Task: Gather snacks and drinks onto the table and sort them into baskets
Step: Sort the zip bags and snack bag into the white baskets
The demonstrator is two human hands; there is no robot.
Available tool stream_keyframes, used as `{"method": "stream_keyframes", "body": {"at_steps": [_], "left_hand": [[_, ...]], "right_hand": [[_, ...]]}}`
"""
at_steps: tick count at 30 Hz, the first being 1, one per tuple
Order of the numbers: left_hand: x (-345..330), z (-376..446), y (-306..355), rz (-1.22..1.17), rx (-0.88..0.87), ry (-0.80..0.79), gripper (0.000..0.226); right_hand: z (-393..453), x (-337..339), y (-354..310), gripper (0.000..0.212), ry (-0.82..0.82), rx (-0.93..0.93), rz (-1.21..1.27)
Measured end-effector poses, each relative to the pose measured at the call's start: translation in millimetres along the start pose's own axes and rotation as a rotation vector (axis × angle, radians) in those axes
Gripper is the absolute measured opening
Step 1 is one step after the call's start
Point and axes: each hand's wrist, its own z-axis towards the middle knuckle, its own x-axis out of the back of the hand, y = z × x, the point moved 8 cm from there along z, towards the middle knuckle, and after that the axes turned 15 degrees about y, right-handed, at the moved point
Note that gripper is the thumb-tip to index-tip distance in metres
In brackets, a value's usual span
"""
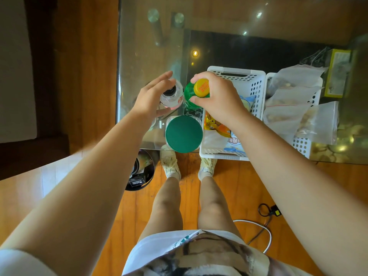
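Warm, fairly bright indoor light w/ ceiling-lamp glare spots on glass tabletop (219, 20), dim upper-left corner, strong wide-angle edge distortion, left hand (151, 96) slightly motion-blurred.

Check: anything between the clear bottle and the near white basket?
Head view: the green bottle with a yellow cap, held by the right hand, stands between the clear bottle and the white basket.

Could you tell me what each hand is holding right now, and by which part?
The right hand grips the green plastic bottle around its yellow cap. The left hand is open beside the clear bottle, holding nothing.
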Motion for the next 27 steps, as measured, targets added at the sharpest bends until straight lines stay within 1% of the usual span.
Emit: {"method": "stream_keyframes", "body": {"at_steps": [2, 5, 7, 9, 11, 13, 14, 16, 18, 19, 23, 25, 27], "left_hand": [[1.4, 0.5, -4.9, -0.01, -0.014, -0.003, 0.052], [10.6, -1.4, -21.5, -0.052, -0.022, 0.04, 0.077], [14.7, -8.1, -42.1, 0.019, -0.018, 0.063, 0.085], [13.4, -18.1, -72.3, 0.063, 0.08, 0.056, 0.088], [6.7, -29.0, -102.7, 0.047, 0.229, 0.009, 0.086], [-0.9, -34.0, -122.1, -0.032, 0.349, -0.039, 0.073], [-3.9, -34.4, -126.2, -0.108, 0.387, -0.056, 0.067], [-6.8, -31.4, -126.7, -0.232, 0.396, -0.077, 0.06], [-6.6, -27.5, -124.2, -0.256, 0.377, -0.074, 0.059], [-6.0, -25.6, -122.2, -0.252, 0.373, -0.066, 0.059], [-4.9, -18.3, -116.9, -0.232, 0.368, -0.056, 0.06], [-5.6, -17.3, -114.9, -0.231, 0.364, -0.063, 0.06], [-5.8, -16.5, -114.7, -0.235, 0.365, -0.064, 0.06]], "right_hand": [[-3.6, -2.7, 4.6, 0.051, 0.002, -0.03, 0.08], [-18.5, -9.5, 19.7, 0.077, 0.037, -0.144, 0.268], [-34.1, -19.5, 38.1, 0.085, 0.042, -0.263, 0.358], [-53.4, -37.0, 58.0, 0.088, -0.024, -0.407, 0.401], [-72.4, -55.1, 71.5, 0.089, -0.11, -0.492, 0.375], [-83.9, -68.4, 78.3, 0.084, -0.158, -0.519, 0.366], [-85.5, -71.9, 79.2, 0.081, -0.162, -0.518, 0.36], [-84.2, -74.6, 80.3, 0.075, -0.156, -0.517, 0.359], [-79.0, -71.8, 77.5, 0.076, -0.145, -0.54, 0.416], [-73.3, -65.9, 72.4, 0.078, -0.108, -0.519, 0.443], [-42.6, -28.2, 42.6, 0.079, 0.117, -0.303, 0.458], [-31.2, -15.2, 26.7, 0.069, 0.16, -0.19, 0.402], [-21.1, -6.4, 14.9, 0.051, 0.184, -0.106, 0.323]]}}
